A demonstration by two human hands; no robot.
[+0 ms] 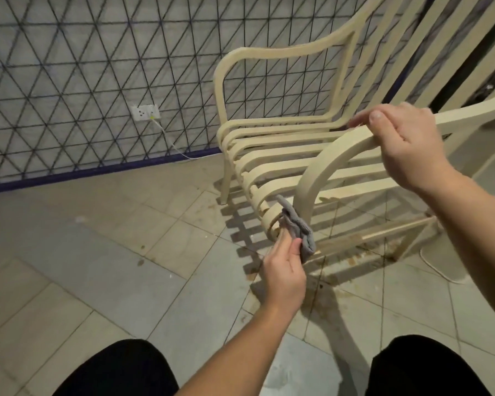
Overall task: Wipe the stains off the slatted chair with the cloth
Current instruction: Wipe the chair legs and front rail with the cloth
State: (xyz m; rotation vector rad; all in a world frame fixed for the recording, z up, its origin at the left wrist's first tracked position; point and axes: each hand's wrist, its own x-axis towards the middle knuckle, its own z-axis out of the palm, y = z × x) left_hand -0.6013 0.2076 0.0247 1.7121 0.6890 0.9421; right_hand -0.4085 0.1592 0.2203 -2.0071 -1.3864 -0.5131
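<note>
Hands at work on the cream slatted plastic chair.
Left hand pinches the crumpled grey cloth against a front slat; right hand grips the armrest.

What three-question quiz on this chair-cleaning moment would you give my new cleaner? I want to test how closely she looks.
1. True or false: the left hand presses the grey cloth to the curled front ends of the seat slats.
2. What does the right hand grip? A) the chair's backrest B) the near armrest C) the wall socket
3. Fill in: brown stains mark the floor tiles under the ____.

Key: 1 true; 2 B; 3 chair.
</note>
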